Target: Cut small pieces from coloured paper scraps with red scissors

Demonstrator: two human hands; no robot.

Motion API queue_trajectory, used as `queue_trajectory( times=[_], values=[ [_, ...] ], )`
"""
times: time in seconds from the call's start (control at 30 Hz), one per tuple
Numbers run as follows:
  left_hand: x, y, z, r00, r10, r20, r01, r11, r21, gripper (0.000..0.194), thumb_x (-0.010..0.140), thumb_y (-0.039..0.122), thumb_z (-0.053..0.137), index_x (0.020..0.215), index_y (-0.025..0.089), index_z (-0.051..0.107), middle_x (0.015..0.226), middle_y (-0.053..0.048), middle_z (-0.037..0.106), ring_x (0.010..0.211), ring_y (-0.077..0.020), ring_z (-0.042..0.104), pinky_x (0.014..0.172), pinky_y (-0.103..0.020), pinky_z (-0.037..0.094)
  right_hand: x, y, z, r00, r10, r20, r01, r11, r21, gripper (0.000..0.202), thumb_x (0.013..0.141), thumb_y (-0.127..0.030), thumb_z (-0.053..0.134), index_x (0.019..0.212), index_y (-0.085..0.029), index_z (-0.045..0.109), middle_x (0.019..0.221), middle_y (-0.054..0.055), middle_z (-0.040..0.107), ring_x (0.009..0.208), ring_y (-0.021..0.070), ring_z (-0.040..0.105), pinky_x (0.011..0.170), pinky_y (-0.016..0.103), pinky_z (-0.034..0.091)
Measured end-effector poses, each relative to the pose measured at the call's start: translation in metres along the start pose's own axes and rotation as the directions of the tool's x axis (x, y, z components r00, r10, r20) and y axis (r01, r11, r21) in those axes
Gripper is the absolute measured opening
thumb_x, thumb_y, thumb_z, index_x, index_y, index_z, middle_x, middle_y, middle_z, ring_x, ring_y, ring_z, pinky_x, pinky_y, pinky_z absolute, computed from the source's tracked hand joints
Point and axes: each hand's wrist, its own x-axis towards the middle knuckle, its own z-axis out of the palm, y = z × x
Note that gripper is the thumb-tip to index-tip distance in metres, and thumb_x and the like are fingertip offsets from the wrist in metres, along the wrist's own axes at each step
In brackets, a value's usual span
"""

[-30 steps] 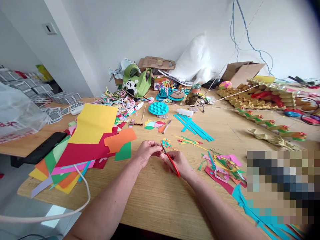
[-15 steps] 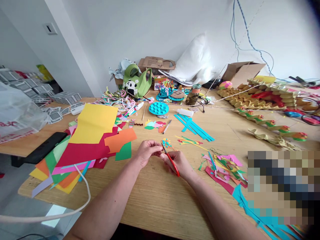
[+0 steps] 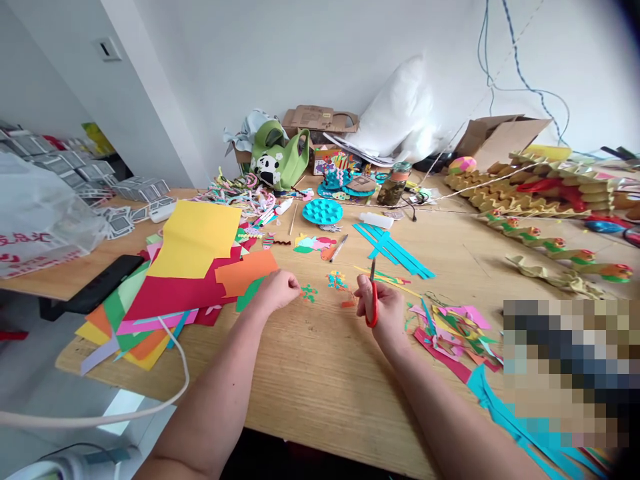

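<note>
My right hand [image 3: 383, 310] is closed round the red handle of a pair of scissors [image 3: 373, 303], whose blades point away from me. My left hand [image 3: 280, 292] has its fingers pinched together at the right edge of the orange paper [image 3: 245, 272]; whatever it holds is too small to make out. Small green paper bits [image 3: 309, 293] lie just right of that hand. Beyond them is a little heap of blue and yellow bits [image 3: 337, 279]. A few orange snippets [image 3: 347, 304] rest beside my right hand.
Coloured sheets [image 3: 200, 240] are piled at the left, crossed by a white cable [image 3: 186, 370]. Blue strips [image 3: 393, 250], a pen [image 3: 339, 247] and a blue round piece [image 3: 323, 211] lie farther back. Paper scraps [image 3: 457, 330] and egg cartons [image 3: 530, 190] occupy the right.
My hands have moved apart, the left one leftward and the right one, with the scissors, rightward. Green bits and orange snippets now show between them. The view has shifted slightly.
</note>
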Motion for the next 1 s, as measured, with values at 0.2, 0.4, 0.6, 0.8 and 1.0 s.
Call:
queue_trajectory(
  times=[0.2,0.4,0.6,0.8,1.0],
  values=[
    [0.0,-0.002,0.004,0.996,0.083,-0.043,-0.082,0.996,0.022,0.016,0.056,0.013,0.069,0.045,0.024,0.064,0.055,-0.002,0.066,0.054,-0.0168,0.055,0.056,-0.026,0.035,0.006,0.006,-0.005,0.99,-0.052,-0.128,0.05,0.999,-0.016,0.049,0.079,-0.061,0.059,0.058,-0.016,0.06,0.038,0.001,0.052,0.035,0.0115,0.044,0.041,0.024,0.036],
    [0.001,-0.005,0.001,0.995,0.072,-0.075,-0.07,0.997,0.028,0.016,0.054,0.01,0.069,0.048,0.024,0.067,0.056,-0.003,0.067,0.055,-0.0171,0.057,0.058,-0.026,0.036,0.007,0.006,-0.006,0.985,-0.062,-0.162,0.068,0.997,0.028,0.048,0.08,-0.059,0.059,0.057,-0.016,0.059,0.038,0.0,0.051,0.033,0.0109,0.042,0.039,0.024,0.033],
    [0.005,-0.01,-0.002,0.987,0.038,-0.155,-0.022,0.994,0.106,0.013,0.059,0.01,0.066,0.054,0.022,0.068,0.059,-0.003,0.066,0.061,-0.0175,0.057,0.063,-0.026,0.039,0.009,0.004,-0.008,0.983,-0.07,-0.172,0.083,0.994,0.07,0.048,0.081,-0.059,0.058,0.059,-0.017,0.058,0.039,0.0,0.051,0.036,0.0118,0.044,0.041,0.024,0.035],
    [0.004,0.006,0.021,0.923,0.313,-0.223,-0.303,0.95,0.079,0.013,0.074,0.029,0.066,0.081,0.019,0.072,0.085,-0.007,0.068,0.076,-0.0189,0.06,0.07,-0.029,0.044,0.014,0.002,-0.012,0.976,-0.075,-0.206,0.082,0.996,0.026,0.05,0.08,-0.063,0.056,0.06,-0.016,0.059,0.04,0.0,0.052,0.037,0.0123,0.047,0.045,0.025,0.04],
    [-0.017,0.033,0.064,0.796,0.599,-0.087,-0.589,0.8,0.11,0.033,0.075,0.027,0.068,0.107,0.019,0.069,0.103,-0.01,0.065,0.104,-0.0262,0.053,0.094,-0.037,0.042,0.017,0.003,-0.014,0.964,-0.08,-0.254,0.093,0.995,0.038,0.05,0.08,-0.063,0.056,0.06,-0.018,0.056,0.038,-0.001,0.05,0.034,0.0111,0.044,0.042,0.024,0.037]
  ],
)
